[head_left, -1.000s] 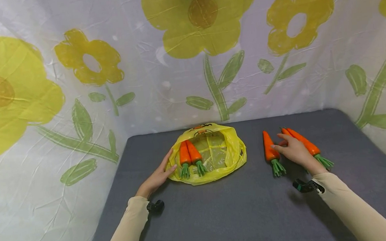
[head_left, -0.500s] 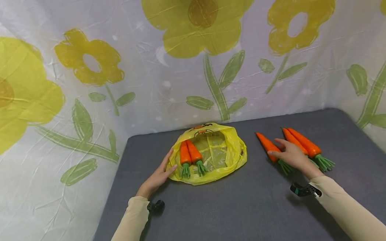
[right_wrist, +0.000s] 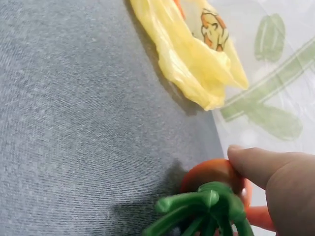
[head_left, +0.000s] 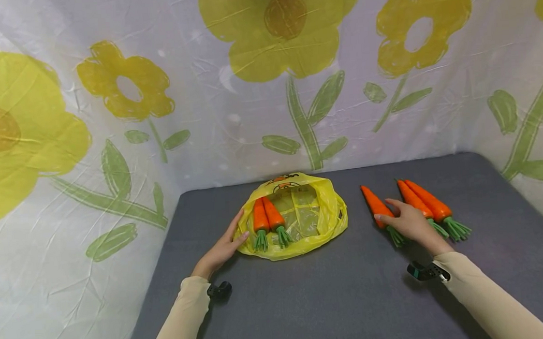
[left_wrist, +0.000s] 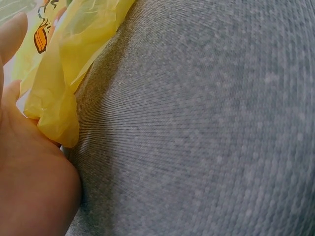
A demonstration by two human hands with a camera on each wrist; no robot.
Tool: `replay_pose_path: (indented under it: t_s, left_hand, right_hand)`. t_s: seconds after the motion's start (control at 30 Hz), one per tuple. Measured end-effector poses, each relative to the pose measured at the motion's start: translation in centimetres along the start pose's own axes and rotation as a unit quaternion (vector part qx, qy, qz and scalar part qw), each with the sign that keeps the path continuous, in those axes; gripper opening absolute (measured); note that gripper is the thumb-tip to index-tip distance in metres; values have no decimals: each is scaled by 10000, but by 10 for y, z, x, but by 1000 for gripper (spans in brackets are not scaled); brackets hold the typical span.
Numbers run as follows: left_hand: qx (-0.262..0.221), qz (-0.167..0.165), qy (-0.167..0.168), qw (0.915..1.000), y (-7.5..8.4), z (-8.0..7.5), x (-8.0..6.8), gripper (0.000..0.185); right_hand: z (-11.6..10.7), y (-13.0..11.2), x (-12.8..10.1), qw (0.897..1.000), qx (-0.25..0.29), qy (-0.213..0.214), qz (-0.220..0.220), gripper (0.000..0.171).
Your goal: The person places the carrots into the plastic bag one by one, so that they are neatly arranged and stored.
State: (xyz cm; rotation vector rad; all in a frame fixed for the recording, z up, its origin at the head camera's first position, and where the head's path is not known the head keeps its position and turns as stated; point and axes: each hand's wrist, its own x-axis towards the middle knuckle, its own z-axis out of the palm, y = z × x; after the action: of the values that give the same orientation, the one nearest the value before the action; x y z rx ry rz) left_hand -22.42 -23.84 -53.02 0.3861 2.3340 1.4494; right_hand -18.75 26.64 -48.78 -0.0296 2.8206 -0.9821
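Single carrot, right half of the grey tabletop, between bag and carrot pair. Narrow tip toward the back, green tops toward the person. Can't tell whether it's fully resting on the surface. Right hand pinches it near the tops, thumb on the bag side. Left hand: thumb and fingers extended, apart, touching the left edge of the yellow bag. Bag lies mouth toward the person, two loose carrots side by side in its left part. Carrot pair sits just right of the right hand, lying together, tops nearer the person.

Surface: covered in fine-ribbed fabric per the wrist views, rounded back right corner, soft shadows under the hands. Room: pale cloth backdrop behind and on both sides, printed with big yellow flowers and green stems, creased on the left. Cream sleeves, dark wrist straps on both arms.
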Motion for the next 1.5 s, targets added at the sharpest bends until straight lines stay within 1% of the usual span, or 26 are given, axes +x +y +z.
replay_pose_path:
  t_s: [0.2, 0.43, 0.73, 0.97, 1.3, 1.5]
  left_hand:
    - [-25, 49, -15, 10000, -1, 0, 0, 71]
    - [-55, 54, -49, 10000, -2, 0, 0, 70]
    - [-59, 69, -33, 10000, -2, 1, 0, 70]
    - [-50, 54, -81, 9999, -3, 1, 0, 70]
    - [-29, 50, -75, 10000, -2, 1, -1, 71]
    - [-83, 59, -83, 9999, -2, 1, 1, 70]
  right_hand:
    - [3, -1, 0, 9998, -135, 165, 7, 83]
    - [3, 0, 1, 9996, -205, 176, -76, 87]
    - [5, 2, 1, 9989, -182, 316, -279, 76]
    - [7, 3, 1, 9992, -206, 301, -174, 75]
    - [8, 3, 2, 9986, -166, 420, -268, 75]
    - [9, 6, 3, 9989, -129, 375, -233, 77]
